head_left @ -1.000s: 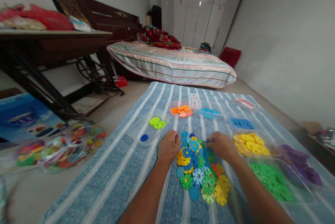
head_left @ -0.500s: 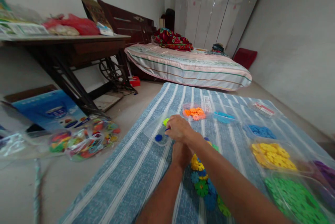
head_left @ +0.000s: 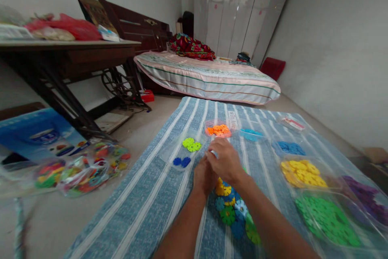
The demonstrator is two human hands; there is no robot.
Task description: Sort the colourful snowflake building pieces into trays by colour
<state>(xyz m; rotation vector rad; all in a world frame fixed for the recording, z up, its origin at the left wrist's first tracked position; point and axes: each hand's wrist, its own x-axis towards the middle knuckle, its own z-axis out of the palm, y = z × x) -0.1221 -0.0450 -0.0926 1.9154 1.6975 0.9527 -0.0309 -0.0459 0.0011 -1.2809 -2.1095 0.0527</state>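
Observation:
My left hand [head_left: 205,174] is closed low over the striped cloth, its fingers largely covered by my right hand [head_left: 226,158]. My right thumb and fingertips pinch together against the left fingers; anything between them is too hidden to name. Just below both hands lies a cluster of joined snowflake discs [head_left: 228,213] in yellow, blue, green and lime, partly behind my right forearm. Left of my hands, a clear shallow tray [head_left: 169,154] contains lime snowflake discs [head_left: 191,145] and two dark blue snowflake discs [head_left: 182,162].
Tubs of orange [head_left: 218,130], light blue [head_left: 251,134], blue [head_left: 291,148], yellow [head_left: 304,173], green [head_left: 329,218] and purple [head_left: 365,198] discs stand ahead and right on the cloth [head_left: 145,194]. Bags of colourful pieces [head_left: 81,170] lie on the floor beside a sewing-machine table [head_left: 69,53].
My right hand has drawn back from the clear tray to my left hand. Two dark blue discs now show plainly in the tray, where my fingers were over one. The view has turned slightly right.

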